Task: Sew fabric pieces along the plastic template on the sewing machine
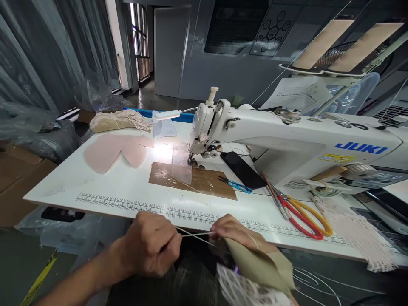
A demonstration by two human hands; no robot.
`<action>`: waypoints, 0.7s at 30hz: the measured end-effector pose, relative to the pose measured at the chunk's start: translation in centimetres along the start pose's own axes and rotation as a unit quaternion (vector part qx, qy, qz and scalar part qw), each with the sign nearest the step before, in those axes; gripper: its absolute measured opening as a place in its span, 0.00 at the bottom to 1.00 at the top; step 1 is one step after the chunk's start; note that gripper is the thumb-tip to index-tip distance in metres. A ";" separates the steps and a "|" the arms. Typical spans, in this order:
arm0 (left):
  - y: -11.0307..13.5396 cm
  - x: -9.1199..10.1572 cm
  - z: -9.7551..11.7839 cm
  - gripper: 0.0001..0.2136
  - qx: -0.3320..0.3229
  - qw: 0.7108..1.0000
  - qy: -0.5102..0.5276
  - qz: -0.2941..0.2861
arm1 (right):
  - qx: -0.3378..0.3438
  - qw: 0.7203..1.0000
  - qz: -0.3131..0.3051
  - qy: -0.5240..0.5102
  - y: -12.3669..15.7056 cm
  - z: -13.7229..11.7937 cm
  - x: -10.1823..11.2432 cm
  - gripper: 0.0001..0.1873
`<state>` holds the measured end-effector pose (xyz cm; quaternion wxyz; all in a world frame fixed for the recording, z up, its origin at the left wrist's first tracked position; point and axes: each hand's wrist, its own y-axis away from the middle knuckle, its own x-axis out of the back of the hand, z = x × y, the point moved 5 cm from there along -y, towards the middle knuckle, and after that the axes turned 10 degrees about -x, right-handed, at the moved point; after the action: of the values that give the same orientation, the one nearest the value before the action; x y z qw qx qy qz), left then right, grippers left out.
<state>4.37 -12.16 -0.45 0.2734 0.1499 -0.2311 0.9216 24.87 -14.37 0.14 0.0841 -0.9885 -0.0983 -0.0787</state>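
Observation:
My left hand [151, 243] is closed in a fist around one end of a thin white cord [195, 235], just in front of the table edge. The strands run across to my right hand [234, 229], where they cross in the gap between the hands. Closed fingers of my right hand pinch the cord along with a folded piece of olive-beige fabric [255, 261]. White netted lace [239, 289] hangs below that fabric, close to my lap. Part of the right hand is hidden by the fabric.
Beyond the ruler-marked table edge [159, 209] stands a white sewing machine [270, 127], its lamp lit. Blue thread snips [239, 185], a black phone [242, 170] and red- and yellow-handled scissors [302, 214] lie nearby. Pink fabric pieces [108, 151] are left; pinkish lace [358, 233] right.

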 end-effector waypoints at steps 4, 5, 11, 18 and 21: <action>-1.0 1.7 0.9 0.12 -0.073 0.992 -0.065 0.077 | -0.009 0.996 0.035 0.085 0.2 -0.5 -0.6 0.15; -1.2 1.8 0.6 0.12 -0.062 0.994 -0.036 0.080 | -0.042 0.995 0.039 0.084 0.2 -0.4 -0.8 0.16; -1.6 -2.3 -1.2 0.26 0.096 0.923 0.332 -0.172 | -0.307 0.938 -0.021 -0.161 0.8 1.5 -3.6 0.26; -2.0 -4.2 -0.7 0.32 0.081 0.906 0.402 -0.108 | -0.407 0.857 -0.118 -0.292 1.8 3.7 -8.0 0.35; -1.7 -4.4 -0.6 0.30 0.081 0.903 0.409 -0.104 | -0.382 0.861 -0.114 -0.316 1.9 4.5 -8.7 0.38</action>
<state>8.77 -12.56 -2.12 0.4249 -0.1956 -0.0071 0.8838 17.46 -16.94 -6.06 -0.3456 -0.8966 -0.1939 0.1977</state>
